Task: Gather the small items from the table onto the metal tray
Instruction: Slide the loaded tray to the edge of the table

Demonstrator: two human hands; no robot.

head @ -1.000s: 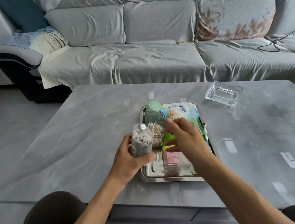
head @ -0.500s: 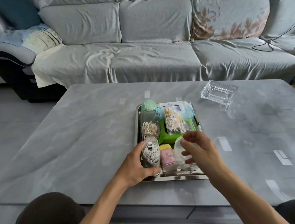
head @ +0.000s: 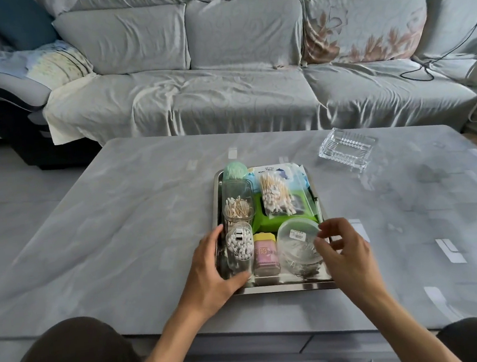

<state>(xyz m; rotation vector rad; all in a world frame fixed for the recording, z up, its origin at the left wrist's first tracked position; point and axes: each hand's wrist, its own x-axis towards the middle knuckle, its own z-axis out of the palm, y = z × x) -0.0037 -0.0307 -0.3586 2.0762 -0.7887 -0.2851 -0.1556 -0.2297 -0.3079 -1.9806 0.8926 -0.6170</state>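
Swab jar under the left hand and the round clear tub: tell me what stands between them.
In the head view, a pink jar with a yellow lid stands between the swab jar and the round clear tub.

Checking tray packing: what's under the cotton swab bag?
The cotton swab bag lies on a green pack and a blue-and-white packet in the metal tray. Anything beneath those is hidden.
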